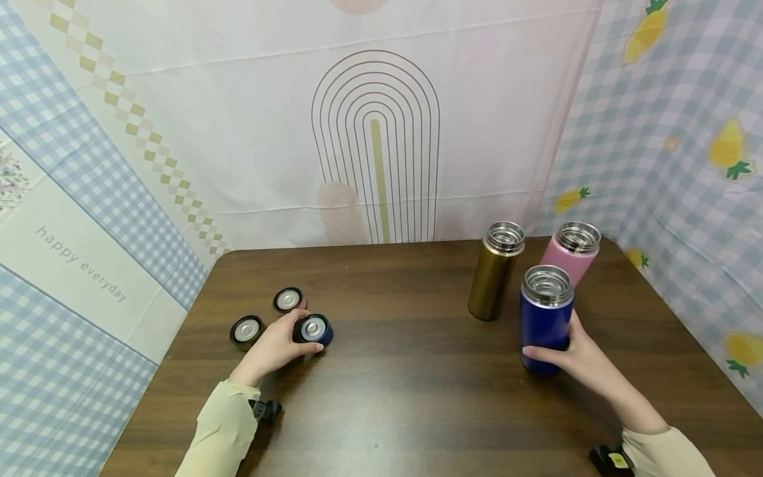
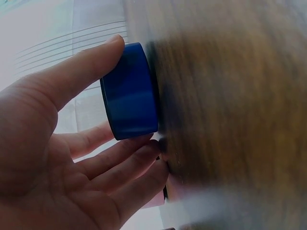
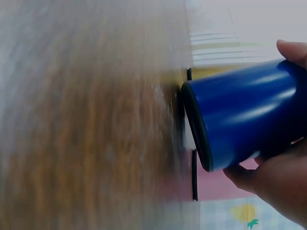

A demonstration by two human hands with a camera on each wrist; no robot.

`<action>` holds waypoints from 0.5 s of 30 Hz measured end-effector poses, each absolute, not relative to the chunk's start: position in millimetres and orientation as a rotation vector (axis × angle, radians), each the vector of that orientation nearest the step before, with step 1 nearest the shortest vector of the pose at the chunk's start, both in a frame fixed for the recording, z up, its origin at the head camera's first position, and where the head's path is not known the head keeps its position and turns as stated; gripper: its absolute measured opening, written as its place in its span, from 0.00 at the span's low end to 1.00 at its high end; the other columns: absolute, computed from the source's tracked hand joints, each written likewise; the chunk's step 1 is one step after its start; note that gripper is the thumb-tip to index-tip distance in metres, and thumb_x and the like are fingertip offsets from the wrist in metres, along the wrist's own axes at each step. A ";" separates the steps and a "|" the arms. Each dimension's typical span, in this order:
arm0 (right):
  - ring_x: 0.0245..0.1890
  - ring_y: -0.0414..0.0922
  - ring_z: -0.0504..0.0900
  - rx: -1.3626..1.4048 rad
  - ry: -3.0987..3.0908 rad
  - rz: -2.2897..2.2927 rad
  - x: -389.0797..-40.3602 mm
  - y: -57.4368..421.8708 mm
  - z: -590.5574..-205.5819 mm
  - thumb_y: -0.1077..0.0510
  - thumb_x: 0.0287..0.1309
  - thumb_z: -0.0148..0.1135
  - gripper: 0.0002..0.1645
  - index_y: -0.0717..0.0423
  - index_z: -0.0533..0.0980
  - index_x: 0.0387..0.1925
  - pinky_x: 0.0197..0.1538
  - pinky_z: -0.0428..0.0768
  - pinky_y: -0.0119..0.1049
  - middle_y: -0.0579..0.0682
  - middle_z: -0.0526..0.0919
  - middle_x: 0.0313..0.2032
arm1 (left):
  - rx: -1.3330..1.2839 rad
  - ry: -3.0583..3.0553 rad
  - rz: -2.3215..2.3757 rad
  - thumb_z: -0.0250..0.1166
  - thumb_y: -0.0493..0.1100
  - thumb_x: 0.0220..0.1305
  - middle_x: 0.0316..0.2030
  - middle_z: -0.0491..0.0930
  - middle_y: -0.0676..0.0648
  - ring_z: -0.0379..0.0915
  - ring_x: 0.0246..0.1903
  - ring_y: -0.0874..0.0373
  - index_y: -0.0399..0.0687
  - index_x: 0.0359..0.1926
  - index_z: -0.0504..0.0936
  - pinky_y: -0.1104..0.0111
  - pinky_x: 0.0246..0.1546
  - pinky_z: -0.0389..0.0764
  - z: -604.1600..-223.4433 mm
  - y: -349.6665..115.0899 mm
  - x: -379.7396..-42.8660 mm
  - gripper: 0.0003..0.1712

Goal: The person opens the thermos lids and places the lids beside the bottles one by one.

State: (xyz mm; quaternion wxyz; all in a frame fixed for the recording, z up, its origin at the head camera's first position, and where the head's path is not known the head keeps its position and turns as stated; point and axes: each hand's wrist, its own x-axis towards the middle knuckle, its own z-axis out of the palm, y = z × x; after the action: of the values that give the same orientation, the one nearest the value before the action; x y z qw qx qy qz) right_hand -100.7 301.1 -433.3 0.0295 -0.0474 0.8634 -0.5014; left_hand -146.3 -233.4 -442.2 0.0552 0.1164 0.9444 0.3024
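Note:
My left hand (image 1: 274,346) pinches a blue bottle lid (image 1: 314,329) between thumb and fingers, its inner side facing up. In the left wrist view the lid's smooth blue side (image 2: 129,93) stands close over the table. On the right, my right hand (image 1: 581,358) grips the lower part of an open blue insulated bottle (image 1: 545,324). Its steel mouth points up, and the right wrist view has its black-rimmed base (image 3: 197,127) tipped, with one edge nearer the wood. Some right fingers are hidden behind the bottle.
A gold bottle (image 1: 491,281) and a pink bottle (image 1: 569,260), both lidless and upright, stand behind the blue one. Near the left hand lie a pink lid (image 1: 289,300) and a gold lid (image 1: 247,330). The brown wooden table (image 1: 381,384) meets a patterned cloth backdrop (image 1: 262,132).

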 end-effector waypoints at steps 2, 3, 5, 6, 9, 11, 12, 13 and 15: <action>0.65 0.66 0.63 -0.128 2.645 -1.543 -100.2 304.7 -433.7 0.56 0.58 0.73 0.64 0.59 0.37 0.78 0.61 0.63 0.63 0.71 0.59 0.69 | 0.363 2.870 0.918 0.78 0.52 0.56 0.60 0.75 0.35 0.72 0.60 0.40 0.34 0.65 0.71 0.46 0.60 0.72 -441.5 -233.3 -146.1 0.43; 0.65 0.67 0.63 -0.119 2.632 -1.542 -99.8 306.6 -434.1 0.56 0.59 0.72 0.63 0.61 0.37 0.78 0.61 0.64 0.63 0.71 0.59 0.69 | 0.359 2.870 0.920 0.78 0.52 0.55 0.60 0.75 0.35 0.72 0.60 0.40 0.34 0.65 0.71 0.47 0.60 0.72 -441.2 -233.2 -146.2 0.43; 0.65 0.64 0.65 -0.091 2.626 -1.515 -99.1 309.9 -434.6 0.55 0.61 0.71 0.60 0.62 0.39 0.77 0.61 0.67 0.54 0.70 0.61 0.68 | 0.367 2.871 0.921 0.78 0.52 0.55 0.60 0.76 0.35 0.72 0.60 0.40 0.34 0.64 0.71 0.46 0.60 0.72 -440.7 -233.0 -145.8 0.43; 0.64 0.62 0.66 -0.082 2.625 -1.505 -98.6 311.4 -434.8 0.54 0.61 0.71 0.59 0.63 0.41 0.77 0.61 0.68 0.48 0.70 0.62 0.68 | 0.370 2.871 0.922 0.78 0.52 0.55 0.60 0.76 0.35 0.72 0.60 0.40 0.34 0.64 0.71 0.46 0.60 0.72 -440.5 -233.0 -145.8 0.43; 0.61 0.50 0.70 -0.076 2.634 -1.485 -97.1 315.1 -435.4 0.54 0.61 0.70 0.56 0.64 0.44 0.76 0.55 0.69 0.30 0.69 0.64 0.67 | 0.371 2.873 0.919 0.78 0.52 0.55 0.60 0.76 0.35 0.72 0.60 0.40 0.34 0.64 0.71 0.46 0.60 0.72 -440.4 -232.8 -145.7 0.43; 0.58 0.42 0.70 -0.078 2.639 -1.467 -95.7 316.9 -434.5 0.53 0.62 0.70 0.55 0.64 0.46 0.76 0.49 0.68 0.23 0.68 0.66 0.66 | 0.369 2.872 0.916 0.78 0.52 0.55 0.60 0.76 0.35 0.72 0.60 0.40 0.34 0.64 0.71 0.46 0.60 0.72 -440.4 -232.7 -145.6 0.43; 0.56 0.37 0.70 -0.086 2.632 -1.476 -95.0 317.7 -434.2 0.54 0.62 0.70 0.54 0.65 0.47 0.75 0.49 0.68 0.22 0.68 0.66 0.66 | 0.365 2.871 0.916 0.78 0.52 0.55 0.60 0.76 0.35 0.72 0.60 0.40 0.34 0.65 0.71 0.46 0.60 0.72 -440.3 -232.7 -145.5 0.43; 0.55 0.33 0.70 -0.097 2.621 -1.489 -94.2 318.3 -433.8 0.54 0.62 0.70 0.53 0.65 0.47 0.75 0.49 0.68 0.21 0.68 0.66 0.66 | 0.364 2.870 0.915 0.78 0.52 0.55 0.60 0.76 0.35 0.72 0.60 0.40 0.34 0.64 0.71 0.46 0.60 0.72 -440.1 -232.7 -145.3 0.43; 0.53 0.29 0.70 -0.113 2.604 -1.512 -92.6 319.6 -433.4 0.55 0.62 0.70 0.52 0.66 0.49 0.75 0.49 0.70 0.22 0.69 0.67 0.65 | 0.361 2.869 0.914 0.78 0.52 0.56 0.60 0.75 0.35 0.72 0.60 0.40 0.34 0.64 0.71 0.46 0.60 0.72 -439.8 -232.8 -145.0 0.43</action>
State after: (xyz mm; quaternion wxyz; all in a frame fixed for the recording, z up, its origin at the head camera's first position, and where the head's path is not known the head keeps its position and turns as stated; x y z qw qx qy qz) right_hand -92.6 319.6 -433.4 0.0642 -0.0374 0.8623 -0.5009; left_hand -145.0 -232.8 -439.8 0.0546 0.1189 0.9446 0.3011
